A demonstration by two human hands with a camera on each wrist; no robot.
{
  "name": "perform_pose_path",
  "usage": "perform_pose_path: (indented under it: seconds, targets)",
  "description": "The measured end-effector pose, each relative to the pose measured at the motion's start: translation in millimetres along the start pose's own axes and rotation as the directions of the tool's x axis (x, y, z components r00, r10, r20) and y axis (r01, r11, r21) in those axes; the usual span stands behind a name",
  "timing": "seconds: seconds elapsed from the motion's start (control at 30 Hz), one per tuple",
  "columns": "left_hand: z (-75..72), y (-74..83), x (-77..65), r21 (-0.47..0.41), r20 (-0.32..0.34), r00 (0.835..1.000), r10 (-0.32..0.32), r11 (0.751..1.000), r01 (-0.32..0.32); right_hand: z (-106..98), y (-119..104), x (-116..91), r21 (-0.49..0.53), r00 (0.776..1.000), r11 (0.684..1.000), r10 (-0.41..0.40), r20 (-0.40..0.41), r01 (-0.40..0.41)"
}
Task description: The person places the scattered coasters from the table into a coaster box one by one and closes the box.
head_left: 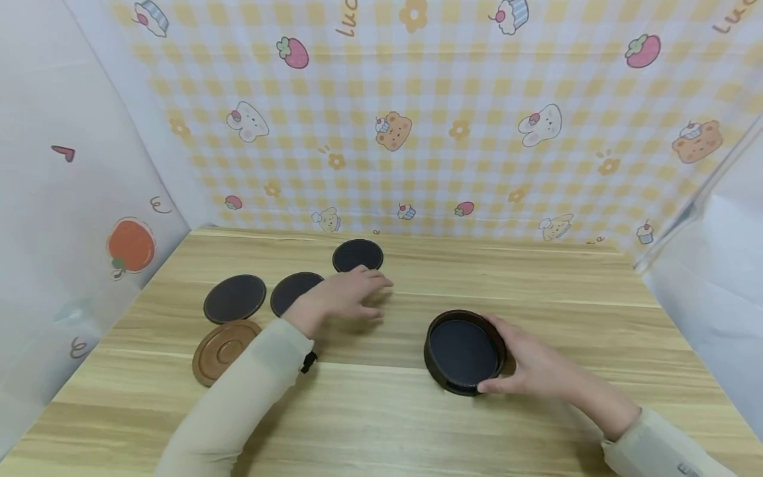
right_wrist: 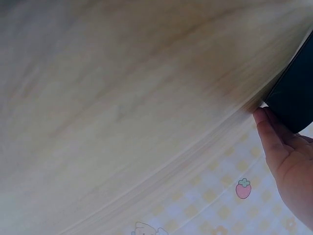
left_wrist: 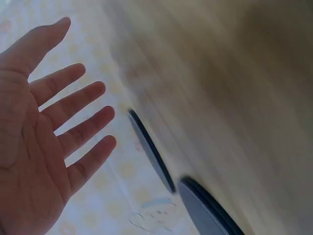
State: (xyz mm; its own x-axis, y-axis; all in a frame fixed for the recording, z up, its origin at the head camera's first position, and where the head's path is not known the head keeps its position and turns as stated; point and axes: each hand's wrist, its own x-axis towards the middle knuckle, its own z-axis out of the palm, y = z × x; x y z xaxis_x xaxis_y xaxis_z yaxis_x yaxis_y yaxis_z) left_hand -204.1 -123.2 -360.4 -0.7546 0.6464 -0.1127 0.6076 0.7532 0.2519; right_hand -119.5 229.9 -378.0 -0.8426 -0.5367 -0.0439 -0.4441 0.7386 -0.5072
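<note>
My right hand (head_left: 530,364) grips a round black coaster holder (head_left: 440,377) by its right side, thumb at the near rim and fingers behind. A black coaster (head_left: 463,351) lies inside the holder. In the right wrist view the holder's dark side wall (right_wrist: 296,90) shows beside the fingers. My left hand (head_left: 342,297) hovers over the table with nothing in it, fingers spread in the left wrist view. Under and behind it are a black coaster (head_left: 357,253) at the back and another black coaster (head_left: 295,289), partly covered by the hand and wrist.
Farther left lies a third black coaster (head_left: 235,299). A brown round piece with ringed grooves (head_left: 208,354) sits in front of it, partly hidden by the left sleeve. A patterned cloth (head_left: 417,165) hangs along the back edge of the wooden table (head_left: 369,424).
</note>
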Motion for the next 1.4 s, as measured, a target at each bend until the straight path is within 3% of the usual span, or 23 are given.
perform_pose_path:
  seconds: [0.47, 0.73, 1.2, 1.4]
  targets:
    - [-10.0, -45.1, 26.1, 0.084, 0.001, 0.994, -0.107, 0.991, 0.106, 2, 2, -3, -0.002, 1.0, 1.0, 0.003, -0.014, -0.003]
    - [-11.3, -67.5, 37.2, 0.03, 0.02, 0.985, -0.173, 0.985, 0.173, 3, 2, -4, 0.015, 1.0, 1.0, -0.003, -0.012, 0.003]
    - [-14.0, -86.8, 47.5, -0.07, 0.028, 0.971, -0.236, 0.969, 0.238, 3, 2, 1, 0.012, 1.0, 1.0, -0.006, -0.007, 0.006]
    - [-15.0, -88.2, 51.5, -0.085, 0.058, 0.968, -0.243, 0.965, 0.247, 2, 3, 3, 0.008, 1.0, 1.0, 0.0, -0.003, 0.0]
